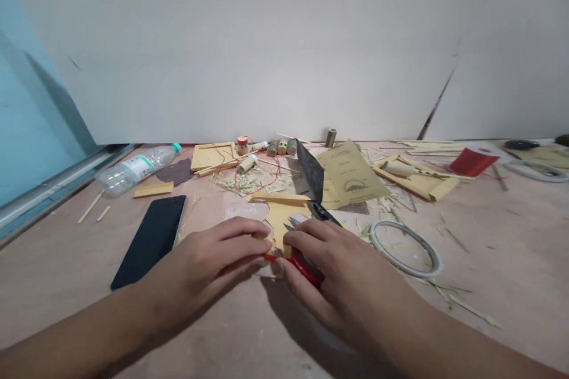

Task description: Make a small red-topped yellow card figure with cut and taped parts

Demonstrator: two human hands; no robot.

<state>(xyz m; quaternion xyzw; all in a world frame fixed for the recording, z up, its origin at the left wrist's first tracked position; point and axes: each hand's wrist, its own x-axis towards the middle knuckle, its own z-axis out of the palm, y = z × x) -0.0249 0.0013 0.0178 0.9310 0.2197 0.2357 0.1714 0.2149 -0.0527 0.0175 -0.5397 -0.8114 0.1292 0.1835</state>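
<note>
Gripped red-handled scissors [312, 274] in right hand [331, 257], lower centre of frame, blades up-left. Curled left hand [229, 251] at small red piece [269, 258], just left of scissors; couldn't tell if pinching. Had black smartphone [151, 241] lower left, tape roll [437, 262] right of centre.

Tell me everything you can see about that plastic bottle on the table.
The bottle is see-through, apparently plastic, with a turquoise cap on its neck and a white-and-green label around its body; the print is too small to read. It lies on its side on the tabletop, at the left beyond the phone, its cap end pointing away and to the right. Neither the left hand nor the right hand touches it. I cannot tell whether it holds any liquid.
</note>
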